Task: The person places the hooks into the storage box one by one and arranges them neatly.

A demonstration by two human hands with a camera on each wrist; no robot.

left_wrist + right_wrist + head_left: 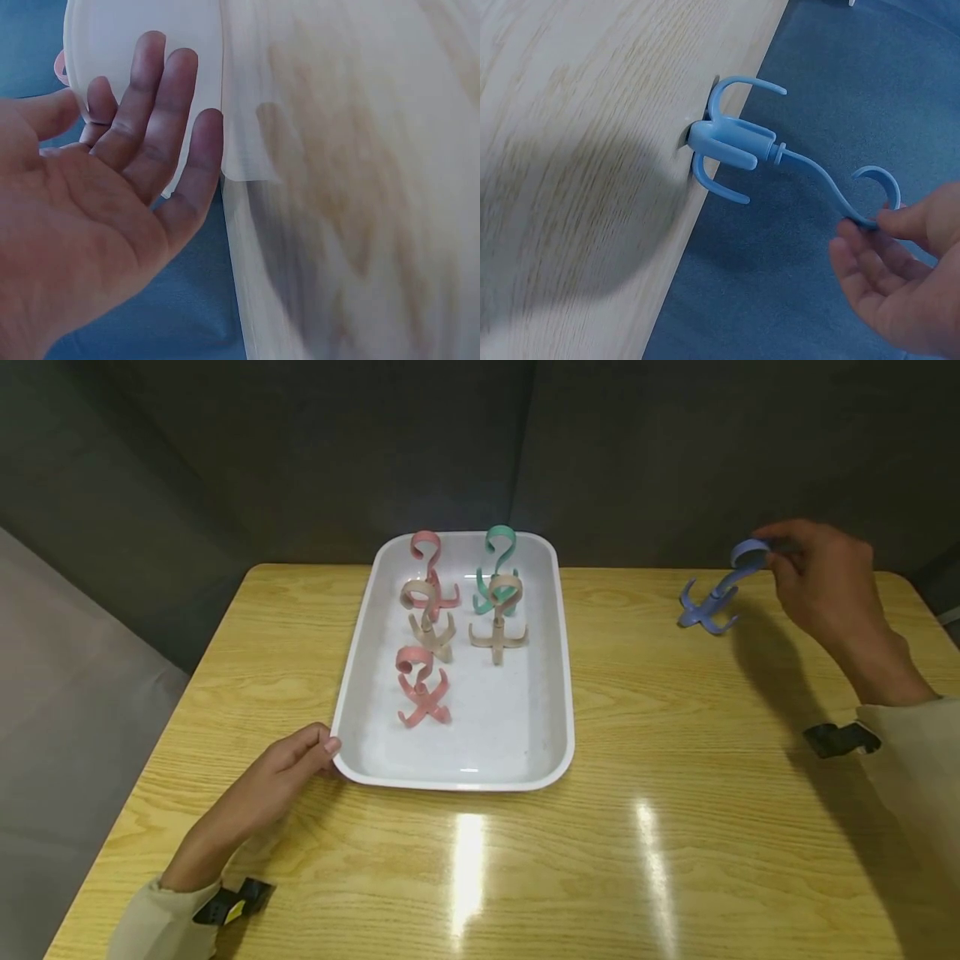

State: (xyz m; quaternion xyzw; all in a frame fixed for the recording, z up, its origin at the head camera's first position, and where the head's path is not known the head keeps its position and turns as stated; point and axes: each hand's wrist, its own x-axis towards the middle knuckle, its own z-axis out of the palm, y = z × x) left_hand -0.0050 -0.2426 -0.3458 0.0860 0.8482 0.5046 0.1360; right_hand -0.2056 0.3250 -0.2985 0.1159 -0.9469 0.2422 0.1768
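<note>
At the right, my right hand [828,581] pinches the curled top of a blue four-prong hanging hook [708,608] between thumb and fingers. In the right wrist view the pronged base of the blue hook [727,141] is right at the wooden surface, its stem leading to the fingertips. My left hand [281,777] pinches the near left corner of a white tray [453,785] between thumb and index finger; in the left wrist view its other fingers [172,105] spread under the tray. Inside the tray stand two pink hooks [423,703], two beige hooks [498,639] and a green hook [501,543].
The wooden table [660,710] runs under everything, its far edge meeting a dark grey curtain [637,460]. Grey cloth [67,735] hangs beyond the left edge. Bare tabletop lies between the tray and the blue hook.
</note>
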